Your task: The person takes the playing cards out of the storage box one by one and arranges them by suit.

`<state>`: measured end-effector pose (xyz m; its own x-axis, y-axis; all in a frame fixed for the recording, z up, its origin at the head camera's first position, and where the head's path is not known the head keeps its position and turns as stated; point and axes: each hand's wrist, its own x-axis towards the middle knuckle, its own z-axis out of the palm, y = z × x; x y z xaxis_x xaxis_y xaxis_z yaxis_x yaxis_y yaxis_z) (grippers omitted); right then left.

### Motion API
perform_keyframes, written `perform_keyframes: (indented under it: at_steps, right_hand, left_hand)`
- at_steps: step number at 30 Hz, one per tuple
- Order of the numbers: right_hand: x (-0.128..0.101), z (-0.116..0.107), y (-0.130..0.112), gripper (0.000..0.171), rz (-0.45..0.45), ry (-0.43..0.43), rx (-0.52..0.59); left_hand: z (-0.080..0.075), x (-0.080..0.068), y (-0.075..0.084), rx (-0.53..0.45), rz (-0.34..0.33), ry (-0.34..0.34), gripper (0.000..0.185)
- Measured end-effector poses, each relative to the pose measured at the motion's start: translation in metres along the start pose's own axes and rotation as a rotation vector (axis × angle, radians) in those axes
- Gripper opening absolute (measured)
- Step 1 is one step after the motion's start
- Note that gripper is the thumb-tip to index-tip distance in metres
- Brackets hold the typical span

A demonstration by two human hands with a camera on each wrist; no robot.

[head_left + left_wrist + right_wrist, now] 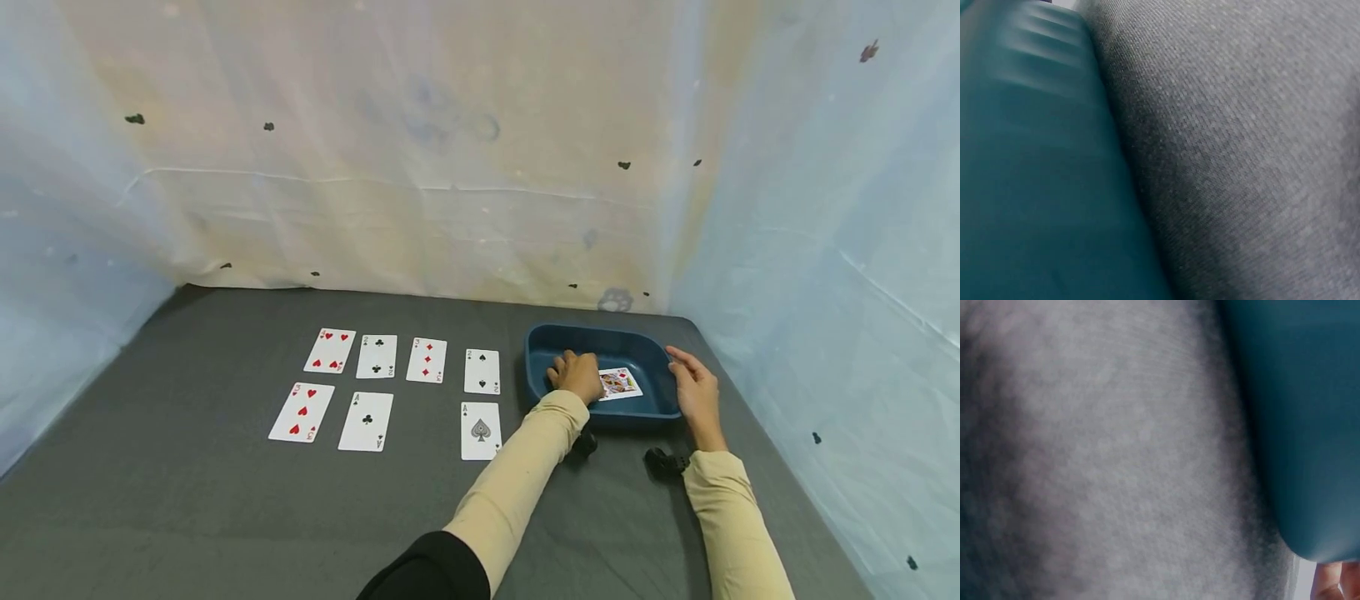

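A dark blue tray (540,375) stands on the grey table at the right, with a face card (621,382) lying face up inside. My left hand (576,375) is inside the tray, its fingers curled over the card's left edge. My right hand (693,385) rests against the outside of the tray's right rim with its fingers fairly straight. The left wrist view shows only the blurred tray wall (1022,187) beside the grey cloth (1241,156). In the right wrist view the tray wall (1297,425) fills the right side, with fingertips (1335,582) at the bottom corner.
Several playing cards lie face up in two rows left of the tray, from the four of hearts (329,350) to the ace of spades (480,430). Pale sheeting walls in the table's back and sides. Bare grey cloth (187,500) stretches along the front.
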<state>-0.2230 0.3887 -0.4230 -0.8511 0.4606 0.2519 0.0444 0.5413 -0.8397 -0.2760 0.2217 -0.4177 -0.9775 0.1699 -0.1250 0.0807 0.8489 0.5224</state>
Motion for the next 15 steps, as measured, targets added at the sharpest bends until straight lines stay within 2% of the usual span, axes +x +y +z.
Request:
perform_keyframes:
  at_steps: [4, 10, 15]
  right_hand:
    - [0.0006, 0.0009, 0.0011, 0.035, -0.004, 0.000, -0.004]
    - [-0.0010, 0.0040, 0.0013, 0.035, 0.002, 0.000, -0.006]
    - [-0.0008, 0.0000, -0.0003, 0.035, -0.002, 0.000, -0.008]
  left_hand:
    - [-0.0025, -0.0020, -0.0030, -0.021, 0.011, 0.005, 0.016]
    - [-0.0028, -0.0052, -0.0056, -0.015, 0.003, 0.003, 0.032]
    - [-0.0026, -0.0051, -0.0015, -0.019, -0.009, -0.011, 0.036]
